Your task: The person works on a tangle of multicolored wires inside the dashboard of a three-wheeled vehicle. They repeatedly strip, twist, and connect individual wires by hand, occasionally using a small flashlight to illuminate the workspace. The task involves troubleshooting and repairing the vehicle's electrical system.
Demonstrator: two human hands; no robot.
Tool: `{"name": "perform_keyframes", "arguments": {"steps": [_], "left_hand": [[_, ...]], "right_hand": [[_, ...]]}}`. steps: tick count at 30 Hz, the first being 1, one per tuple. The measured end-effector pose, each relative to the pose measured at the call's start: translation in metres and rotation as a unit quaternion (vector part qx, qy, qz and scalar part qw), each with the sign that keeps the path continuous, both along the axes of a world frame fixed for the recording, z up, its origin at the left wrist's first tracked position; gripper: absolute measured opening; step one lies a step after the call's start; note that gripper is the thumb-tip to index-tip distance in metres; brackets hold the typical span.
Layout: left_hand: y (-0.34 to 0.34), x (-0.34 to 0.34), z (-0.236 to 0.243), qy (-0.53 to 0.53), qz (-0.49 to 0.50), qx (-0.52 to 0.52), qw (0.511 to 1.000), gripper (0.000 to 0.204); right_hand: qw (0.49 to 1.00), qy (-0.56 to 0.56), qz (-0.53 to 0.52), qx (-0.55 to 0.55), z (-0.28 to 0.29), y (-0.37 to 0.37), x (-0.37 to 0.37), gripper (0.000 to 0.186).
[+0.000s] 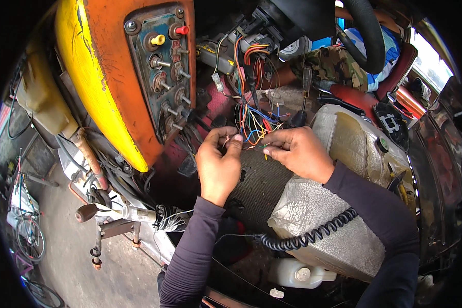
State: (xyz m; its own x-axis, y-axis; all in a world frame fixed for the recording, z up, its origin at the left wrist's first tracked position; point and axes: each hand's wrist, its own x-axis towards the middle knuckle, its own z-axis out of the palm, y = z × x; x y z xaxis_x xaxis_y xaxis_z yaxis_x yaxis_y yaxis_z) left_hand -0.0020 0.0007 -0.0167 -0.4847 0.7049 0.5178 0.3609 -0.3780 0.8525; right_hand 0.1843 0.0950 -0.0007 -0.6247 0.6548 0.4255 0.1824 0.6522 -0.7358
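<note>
Over dark matting (264, 187), coloured wires (254, 123) hang between both hands' fingers (235, 146).

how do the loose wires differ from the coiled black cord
Colour: the loose wires are many-coloured; the coiled cord is all black.
Shape: the wires splay as thin strands; the cord winds in a thick spiral.
Handling: the left hand and right hand pinch the wires; neither touches the cord.
Both look bendable.

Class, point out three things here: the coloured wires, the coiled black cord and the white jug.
Coloured wires (264, 123): head view, on the lower tangle.
Coiled black cord (313, 237): head view, midway along its coils.
White jug (286, 273): head view, on its body.
</note>
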Motion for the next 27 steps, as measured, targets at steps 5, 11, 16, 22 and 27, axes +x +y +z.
{"name": "perform_keyframes", "arguments": {"steps": [5, 11, 16, 22, 27], "left_hand": [[-0.015, 0.000, -0.011, -0.018, -0.041, -0.002, 0.999, 0.014], [-0.016, 0.006, -0.010, 0.157, 0.030, 0.037, 0.986, 0.017], [-0.017, 0.005, -0.009, 0.144, 0.018, 0.038, 0.989, 0.012], [-0.020, 0.007, -0.007, 0.127, 0.022, 0.049, 0.991, 0.012], [-0.024, 0.012, -0.005, 0.134, 0.027, 0.038, 0.990, 0.010]], "right_hand": [[0.999, -0.017, -0.005, 0.033, 0.009, -0.009, 0.000, 0.021], [0.996, -0.018, 0.032, 0.084, 0.021, -0.023, 0.000, 0.021], [0.999, 0.024, 0.046, 0.014, 0.015, -0.019, -0.006, 0.021], [0.997, 0.035, 0.066, -0.036, 0.010, -0.016, -0.008, 0.019], [0.994, 0.030, 0.084, -0.055, 0.013, -0.020, -0.008, 0.017]]}}
